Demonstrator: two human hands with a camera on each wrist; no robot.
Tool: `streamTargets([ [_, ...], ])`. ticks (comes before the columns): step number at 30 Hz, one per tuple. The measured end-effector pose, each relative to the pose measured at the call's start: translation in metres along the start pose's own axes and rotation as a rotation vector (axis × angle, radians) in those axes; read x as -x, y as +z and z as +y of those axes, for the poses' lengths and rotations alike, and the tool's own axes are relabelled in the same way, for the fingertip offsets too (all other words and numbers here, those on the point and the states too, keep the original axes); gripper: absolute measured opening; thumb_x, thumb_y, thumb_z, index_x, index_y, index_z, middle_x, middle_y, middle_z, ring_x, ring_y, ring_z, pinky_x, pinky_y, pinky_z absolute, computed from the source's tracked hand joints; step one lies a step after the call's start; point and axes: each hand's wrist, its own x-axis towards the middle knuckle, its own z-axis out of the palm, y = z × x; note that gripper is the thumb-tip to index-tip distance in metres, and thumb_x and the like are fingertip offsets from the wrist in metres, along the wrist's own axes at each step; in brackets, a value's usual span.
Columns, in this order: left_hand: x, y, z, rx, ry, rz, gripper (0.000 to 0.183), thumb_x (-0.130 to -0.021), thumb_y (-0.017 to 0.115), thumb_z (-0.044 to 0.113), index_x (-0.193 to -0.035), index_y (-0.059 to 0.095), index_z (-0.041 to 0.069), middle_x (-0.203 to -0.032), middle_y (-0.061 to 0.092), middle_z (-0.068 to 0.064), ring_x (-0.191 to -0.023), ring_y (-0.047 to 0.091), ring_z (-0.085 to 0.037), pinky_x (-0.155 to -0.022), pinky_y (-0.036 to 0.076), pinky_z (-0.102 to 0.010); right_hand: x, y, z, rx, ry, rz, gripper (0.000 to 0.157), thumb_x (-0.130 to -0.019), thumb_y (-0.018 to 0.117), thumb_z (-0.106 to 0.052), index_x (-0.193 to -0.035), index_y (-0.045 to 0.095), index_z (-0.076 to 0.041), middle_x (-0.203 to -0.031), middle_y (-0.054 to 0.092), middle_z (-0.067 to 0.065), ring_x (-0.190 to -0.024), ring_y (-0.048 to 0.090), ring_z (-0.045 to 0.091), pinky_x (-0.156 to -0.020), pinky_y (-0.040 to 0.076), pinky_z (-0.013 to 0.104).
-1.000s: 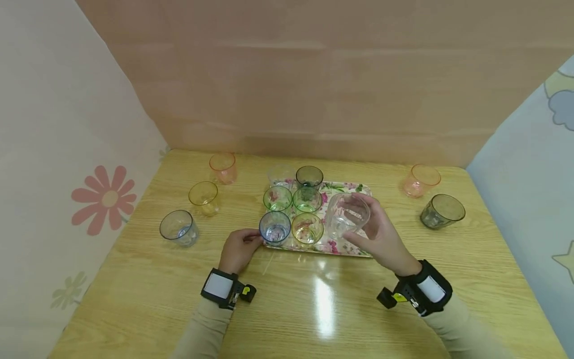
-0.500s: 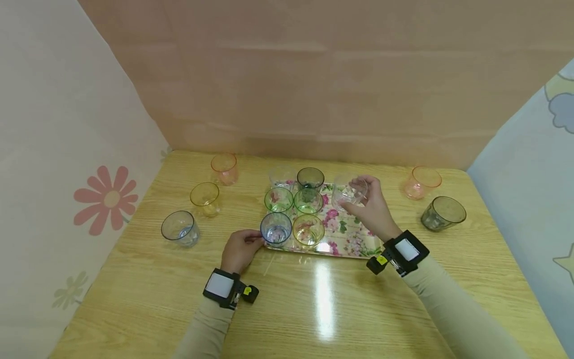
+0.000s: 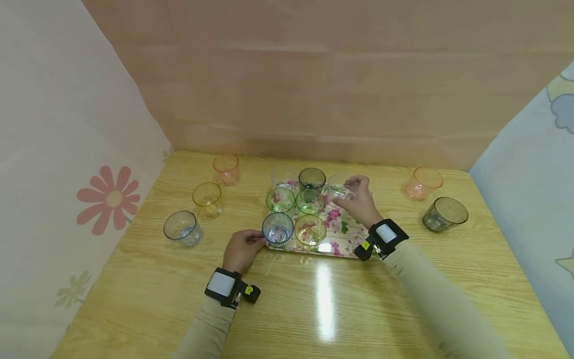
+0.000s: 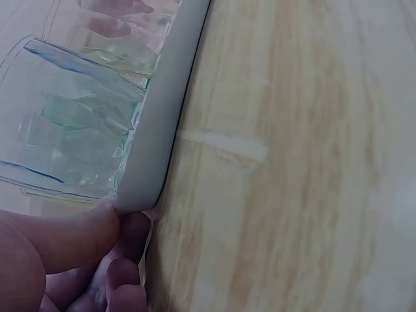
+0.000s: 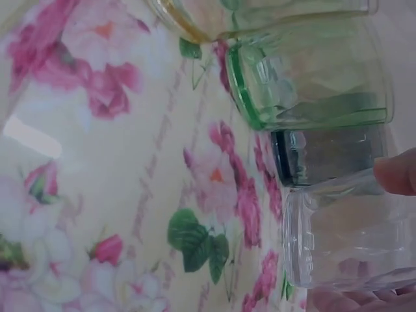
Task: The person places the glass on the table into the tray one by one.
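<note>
My left hand (image 3: pixel 242 250) pinches the front left corner of a flowered tray (image 3: pixel 354 234); in the left wrist view the thumb lies at the tray's pale rim (image 4: pixel 166 110), with fingers curled below. My right hand (image 3: pixel 362 203) grips a clear tumbler (image 3: pixel 337 188) at the tray's back, right beside a dark grey tumbler (image 3: pixel 312 178). Thumb and fingers hold opposite sides of that clear tumbler (image 5: pixel 344 240) in the right wrist view. Also on the tray stand a blue tumbler (image 3: pixel 278 233), a yellow one (image 3: pixel 311 234), two green ones (image 3: pixel 280 202) and another clear tumbler (image 3: pixel 282 178).
On the table's left stand a pink tumbler (image 3: pixel 227 173), an amber tumbler (image 3: pixel 209 203) and a bluish grey tumbler (image 3: pixel 186 232). To the right are a pink tumbler (image 3: pixel 419 187) and a dark tumbler (image 3: pixel 441 218). Papered walls border the table (image 3: pixel 287 304) at back and sides.
My right hand has carried the clear tumbler from the tray's right front part back and left, to beside the dark grey tumbler. The left hand stays at the tray's corner.
</note>
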Motion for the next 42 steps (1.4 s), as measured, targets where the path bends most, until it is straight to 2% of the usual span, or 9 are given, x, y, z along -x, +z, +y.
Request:
streamTargets([
  [5,0.001,0.001,0.000,-0.001,-0.008,0.002,0.021,-0.082,0.072,0.020,-0.099,0.075,0.008,-0.089,0.072,-0.004,-0.084,0.066,-0.017,-0.078,0.050,-0.039,-0.005,0.003,0.004,0.010,0.031,0.002,0.075,-0.085,0.068,-0.013,-0.132,0.011,0.001,-0.141,0.030,0.026,-0.135,0.029,0.037,-0.109,0.028,0.047],
  [15,0.001,0.001,0.000,0.005,-0.016,0.002,0.021,-0.082,0.071,0.019,-0.100,0.075,0.007,-0.090,0.072,-0.005,-0.084,0.066,-0.017,-0.079,0.050,-0.040,-0.015,0.007,0.012,0.034,0.031,0.000,0.075,-0.084,0.069,-0.014,-0.130,0.011,0.000,-0.143,0.028,0.025,-0.135,0.029,0.036,-0.106,0.033,0.046],
  [17,0.000,0.001,0.000,0.007,-0.022,0.002,0.021,-0.082,0.071,0.019,-0.100,0.075,0.007,-0.090,0.072,-0.005,-0.084,0.066,-0.018,-0.080,0.049,-0.039,-0.016,0.007,0.012,0.033,0.028,0.001,0.074,-0.085,0.069,-0.015,-0.129,0.011,0.000,-0.143,0.029,0.025,-0.135,0.029,0.036,-0.101,0.037,0.046],
  [20,0.000,0.000,0.001,0.012,-0.015,-0.001,0.021,-0.082,0.071,0.018,-0.100,0.075,0.007,-0.090,0.072,-0.005,-0.085,0.066,-0.018,-0.080,0.050,-0.040,-0.017,0.006,0.012,0.041,0.031,0.004,0.074,-0.085,0.069,-0.017,-0.129,0.011,-0.001,-0.143,0.029,0.024,-0.134,0.030,0.035,-0.086,0.045,0.042],
  [22,0.000,-0.001,0.002,0.017,-0.011,-0.004,0.021,-0.082,0.071,0.018,-0.100,0.075,0.006,-0.090,0.072,-0.006,-0.085,0.066,-0.019,-0.080,0.050,-0.040,-0.017,0.006,0.011,0.047,0.039,0.004,0.073,-0.086,0.068,-0.017,-0.129,0.011,-0.002,-0.143,0.029,0.024,-0.133,0.031,0.034,-0.076,0.046,0.039],
  [24,0.000,-0.001,0.003,0.019,-0.005,-0.004,0.021,-0.082,0.071,0.017,-0.099,0.075,0.006,-0.090,0.072,-0.007,-0.084,0.067,-0.019,-0.080,0.050,-0.040,-0.018,0.005,0.011,0.045,0.045,0.001,0.073,-0.087,0.067,-0.016,-0.129,0.010,-0.003,-0.142,0.029,0.024,-0.132,0.032,0.034,-0.071,0.044,0.039],
  [28,0.001,-0.001,0.003,0.019,-0.010,0.003,0.020,-0.082,0.072,0.017,-0.099,0.075,0.006,-0.089,0.072,-0.006,-0.084,0.066,-0.019,-0.080,0.050,-0.040,-0.021,0.006,0.011,0.026,0.052,0.002,0.072,-0.088,0.066,-0.016,-0.128,0.008,-0.003,-0.141,0.028,0.023,-0.131,0.031,0.033,-0.087,0.040,0.043],
  [31,0.001,-0.001,0.004,0.024,-0.012,0.003,0.021,-0.082,0.072,0.017,-0.099,0.075,0.006,-0.089,0.072,-0.007,-0.084,0.066,-0.019,-0.080,0.050,-0.040,-0.022,0.006,0.010,0.025,0.051,0.010,0.071,-0.088,0.065,-0.016,-0.128,0.008,-0.003,-0.140,0.027,0.022,-0.132,0.029,0.033,-0.102,0.031,0.047],
  [42,0.001,-0.001,0.004,0.024,-0.027,0.002,0.021,-0.082,0.072,0.017,-0.099,0.075,0.006,-0.090,0.072,-0.005,-0.084,0.066,-0.018,-0.080,0.050,-0.040,-0.024,0.007,0.012,0.029,0.043,0.015,0.074,-0.087,0.066,-0.015,-0.129,0.007,-0.001,-0.139,0.028,0.025,-0.132,0.030,0.036,-0.099,0.034,0.048],
])
